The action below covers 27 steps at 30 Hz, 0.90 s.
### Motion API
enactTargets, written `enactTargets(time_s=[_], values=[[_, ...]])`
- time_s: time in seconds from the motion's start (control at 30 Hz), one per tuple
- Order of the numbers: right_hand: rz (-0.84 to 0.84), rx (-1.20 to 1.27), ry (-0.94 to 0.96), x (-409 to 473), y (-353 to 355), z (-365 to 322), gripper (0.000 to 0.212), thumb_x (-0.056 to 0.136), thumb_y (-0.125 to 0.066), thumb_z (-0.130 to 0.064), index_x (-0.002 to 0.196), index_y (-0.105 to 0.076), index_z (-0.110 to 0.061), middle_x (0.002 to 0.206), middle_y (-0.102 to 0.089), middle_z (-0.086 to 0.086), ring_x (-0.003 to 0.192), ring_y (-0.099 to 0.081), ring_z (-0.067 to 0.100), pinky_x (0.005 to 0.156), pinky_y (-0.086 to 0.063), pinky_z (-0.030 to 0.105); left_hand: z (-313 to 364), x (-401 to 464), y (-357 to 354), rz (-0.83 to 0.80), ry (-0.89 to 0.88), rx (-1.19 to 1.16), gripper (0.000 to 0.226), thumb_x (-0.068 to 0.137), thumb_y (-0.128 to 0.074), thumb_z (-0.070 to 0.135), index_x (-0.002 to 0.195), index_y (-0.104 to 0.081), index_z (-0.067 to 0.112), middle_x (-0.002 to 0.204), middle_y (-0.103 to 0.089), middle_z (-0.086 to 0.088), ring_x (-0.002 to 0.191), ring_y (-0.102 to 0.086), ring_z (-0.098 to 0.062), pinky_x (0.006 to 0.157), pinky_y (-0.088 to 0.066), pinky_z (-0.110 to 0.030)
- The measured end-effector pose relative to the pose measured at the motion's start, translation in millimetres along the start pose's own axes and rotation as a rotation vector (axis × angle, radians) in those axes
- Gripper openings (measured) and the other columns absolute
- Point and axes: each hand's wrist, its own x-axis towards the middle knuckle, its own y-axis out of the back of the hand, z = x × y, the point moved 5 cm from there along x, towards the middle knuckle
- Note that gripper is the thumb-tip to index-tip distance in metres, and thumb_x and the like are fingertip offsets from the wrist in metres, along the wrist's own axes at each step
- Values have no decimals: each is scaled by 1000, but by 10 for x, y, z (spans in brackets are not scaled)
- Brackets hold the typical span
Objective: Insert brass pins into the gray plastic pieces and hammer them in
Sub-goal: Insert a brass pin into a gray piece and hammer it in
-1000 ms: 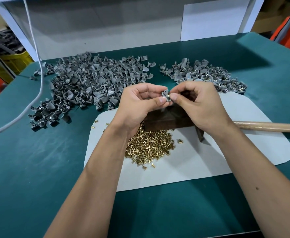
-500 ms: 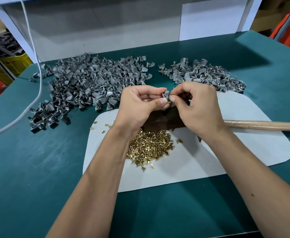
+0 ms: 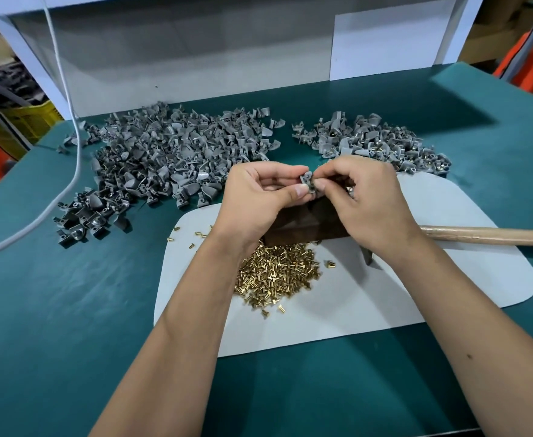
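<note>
Both hands meet above the middle of the green desk. The left hand pinches a small gray plastic piece between thumb and curled fingers, and the right hand closes its fingertips on the same piece from the 3 o'clock side, so the two hands touch around it. Whether a pin sits in the piece cannot be told; it is too small and partly covered.

Under the hands lies a pale mat. On it, at 6 o'clock from the hands, sits a heap of brass pins, with a few loose ones scattered toward 9 o'clock near the mat's edge. A dark wooden block rests on the mat just beyond the pins, partly hidden by the wrists. A wooden handle runs off toward 3 o'clock from behind the right wrist.

At 10 o'clock from the hands spreads a large pile of gray pieces; a smaller pile lies at 1 o'clock, with brass showing in some of its pieces. A white cable crosses the desk at 9 o'clock.
</note>
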Motion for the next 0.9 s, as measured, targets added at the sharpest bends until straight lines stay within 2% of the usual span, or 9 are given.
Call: enactTargets(time_s=[0.17, 0.43, 0.6, 0.77, 0.9], values=[[33, -18, 115, 7, 53, -36, 13, 90, -73, -7, 101, -79, -11, 94, -73, -3, 91, -66, 11, 85, -52, 24, -1, 3, 49, -18, 30, -60, 29, 84, -70, -15, 111, -72, -5, 90, -77, -19, 82, -76, -24, 83, -62, -30], [132, -72, 259, -15, 82, -74, 6, 89, -75, -7, 94, -77, -9, 90, -69, -1, 86, -63, 14, 80, -52, 29, -1, 15, 49, -59, 80, -95, 19, 93, -66, -4, 111, -72, -6, 96, -76, -23, 79, -74, -24, 77, -60, -25], [139, -80, 239, -10, 59, -65, 6, 89, -73, -3, 93, -76, -7, 89, -67, 1, 85, -60, 15, 78, -50, 26, -8, 21, 25, -20, 41, -51, 17, 96, -64, 0, 108, -73, -7, 98, -75, -22, 81, -74, -24, 78, -61, -27], [178, -64, 138, -8, 69, -15, 4, 89, -71, -5, 90, -74, -8, 84, -65, -1, 77, -56, 10, 71, -42, 15, 10, 14, -43, 19, -93, 96, 20, 84, -76, -8, 102, -76, 2, 93, -78, -16, 85, -76, -28, 86, -62, -40], [178, -55, 105, -16, 47, -10, 4, 90, -71, -7, 89, -74, -9, 82, -66, -1, 74, -56, 9, 70, -40, 13, 9, 13, -55, 68, -135, 143, 19, 81, -77, -9, 96, -78, 3, 88, -79, -14, 81, -77, -27, 83, -63, -40]])
